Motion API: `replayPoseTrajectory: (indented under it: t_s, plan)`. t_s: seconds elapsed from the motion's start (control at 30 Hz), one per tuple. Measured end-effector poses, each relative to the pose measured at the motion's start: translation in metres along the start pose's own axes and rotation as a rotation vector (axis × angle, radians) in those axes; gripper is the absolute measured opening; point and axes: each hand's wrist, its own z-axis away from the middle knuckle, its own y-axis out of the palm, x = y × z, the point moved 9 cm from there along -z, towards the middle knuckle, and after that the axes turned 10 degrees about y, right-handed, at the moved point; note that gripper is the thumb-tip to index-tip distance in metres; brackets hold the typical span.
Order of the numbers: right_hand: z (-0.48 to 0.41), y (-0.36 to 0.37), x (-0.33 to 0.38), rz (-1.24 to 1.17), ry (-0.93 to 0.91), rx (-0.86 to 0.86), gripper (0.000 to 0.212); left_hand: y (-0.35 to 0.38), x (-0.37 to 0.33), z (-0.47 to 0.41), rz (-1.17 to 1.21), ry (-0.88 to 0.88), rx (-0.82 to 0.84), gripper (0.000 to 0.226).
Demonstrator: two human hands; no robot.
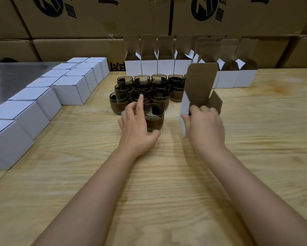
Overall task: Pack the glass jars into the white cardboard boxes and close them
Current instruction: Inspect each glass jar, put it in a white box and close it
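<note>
Pale wood table [167, 174], wall of big brown cartons [95, 23] behind it.

Front jar [156, 119] – smoked dark glass, rounded, brown band round the lower half, open top. It stands upright on the table, just in front of the jar cluster [143, 87], which is packed in rows at centre.

Left hand [135, 126] wraps that jar from its left side: thumb [155, 134] hooked round the base at the front, index finger [140, 100] lifted off and pointing up, the other fingers curled behind the glass and mostly hidden.

Right hand [205, 123] grips the open box [184, 103] – white outside, brown inside. Thumb is on the white wall, fingers curled over the rim; lid flap [201, 77] stands up. The box sits to the right of the front jar, apart from it, and hides the right edge of the cluster.

Closed white boxes [71, 89] run in two rows along the left. More open boxes [149, 67] line the back edge, flaps up. Grey metal surface [10, 77] far left.
</note>
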Motion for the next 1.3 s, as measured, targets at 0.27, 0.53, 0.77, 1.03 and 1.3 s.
replayPoseTrajectory:
  t_s: [0.27, 0.53, 0.77, 1.03, 1.3]
  plan:
    - [0.012, -0.007, 0.011, -0.236, 0.04, 0.252, 0.031, -0.008, -0.069, 0.005, 0.086, 0.446, -0.057, 0.067]
    - [-0.022, -0.054, -0.038, -0.412, 0.221, -0.131, 0.034, 0.005, -0.063, 0.001, 0.118, 0.362, -0.013, 0.069]
    - [-0.034, -0.007, -0.06, -0.53, 0.304, 0.155, 0.028, 0.02, -0.068, -0.003, 0.538, 0.192, 0.066, 0.038]
    - [-0.018, 0.021, -0.089, -0.934, 0.595, 0.318, 0.033, 0.017, -0.069, -0.003, 0.546, 0.186, 0.067, 0.023]
    - [-0.005, 0.032, -0.087, -1.135, 0.662, 0.433, 0.03, 0.01, -0.074, -0.005, 0.492, 0.185, 0.007, 0.008]
